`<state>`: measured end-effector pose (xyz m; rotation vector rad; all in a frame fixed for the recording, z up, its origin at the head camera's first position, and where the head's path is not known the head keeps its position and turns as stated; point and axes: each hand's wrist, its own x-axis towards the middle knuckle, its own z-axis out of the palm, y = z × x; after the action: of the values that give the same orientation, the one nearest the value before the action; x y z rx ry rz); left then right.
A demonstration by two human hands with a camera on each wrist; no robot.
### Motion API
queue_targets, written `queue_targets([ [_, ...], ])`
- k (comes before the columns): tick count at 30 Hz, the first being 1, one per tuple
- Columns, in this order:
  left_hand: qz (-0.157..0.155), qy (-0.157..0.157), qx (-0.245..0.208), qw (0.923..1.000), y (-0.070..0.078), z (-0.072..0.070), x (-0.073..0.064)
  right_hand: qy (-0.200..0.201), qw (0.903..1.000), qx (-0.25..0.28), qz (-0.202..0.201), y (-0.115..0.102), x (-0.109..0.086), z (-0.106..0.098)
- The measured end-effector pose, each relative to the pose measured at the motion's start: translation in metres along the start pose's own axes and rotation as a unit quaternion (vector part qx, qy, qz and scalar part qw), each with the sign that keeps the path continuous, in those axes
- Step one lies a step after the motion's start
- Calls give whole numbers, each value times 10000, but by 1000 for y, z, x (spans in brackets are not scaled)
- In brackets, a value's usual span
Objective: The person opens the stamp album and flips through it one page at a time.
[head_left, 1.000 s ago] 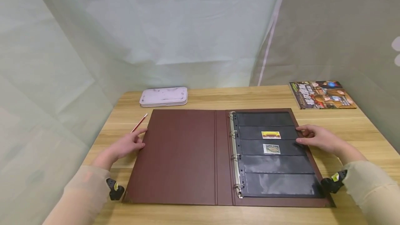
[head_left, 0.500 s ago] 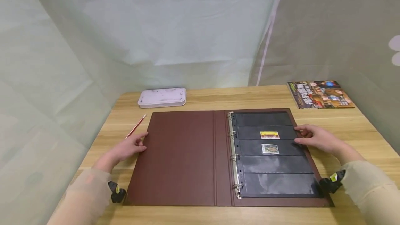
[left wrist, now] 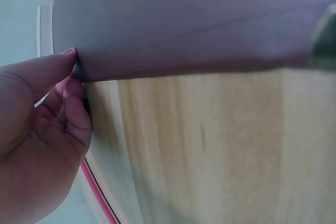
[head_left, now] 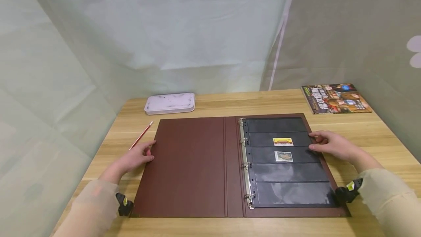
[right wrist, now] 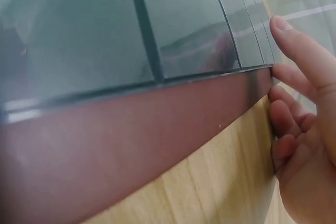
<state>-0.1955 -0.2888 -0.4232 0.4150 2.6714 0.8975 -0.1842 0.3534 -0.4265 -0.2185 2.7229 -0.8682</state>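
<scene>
A brown ring binder (head_left: 190, 164) lies open, with a black pocket page (head_left: 292, 175) in its rings. Two stamps, one yellow (head_left: 283, 142) and one pale with a round picture (head_left: 283, 156), sit in separate strips of the page. My left hand (head_left: 135, 156) holds the left cover's outer edge, thumb at the edge and the other fingers curled beside it in the left wrist view. At the opposite side my right hand (head_left: 335, 145) grips the binder's right edge. Its thumb (right wrist: 286, 27) overlaps the page there, with curled fingers (right wrist: 286, 116) against the edge.
A red pencil (head_left: 141, 135) lies beyond the left hand. Behind the binder stands a pale flat tin case (head_left: 169, 103). A colourful book (head_left: 336, 98) lies at the back right of the wooden table (head_left: 250, 102). Fabric walls (head_left: 197, 32) surround it.
The head view shifts slightly. The left hand has slid a little down the cover's edge toward the body, baring more of the pencil. The right hand keeps its place on the binder.
</scene>
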Motion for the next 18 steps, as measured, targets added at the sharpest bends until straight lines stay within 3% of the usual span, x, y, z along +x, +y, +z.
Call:
queue_targets([
  [18, -156, 89, -111, 9998, -1, 3, -5, 196, 9997, 109, -67, -6, -2, 4],
])
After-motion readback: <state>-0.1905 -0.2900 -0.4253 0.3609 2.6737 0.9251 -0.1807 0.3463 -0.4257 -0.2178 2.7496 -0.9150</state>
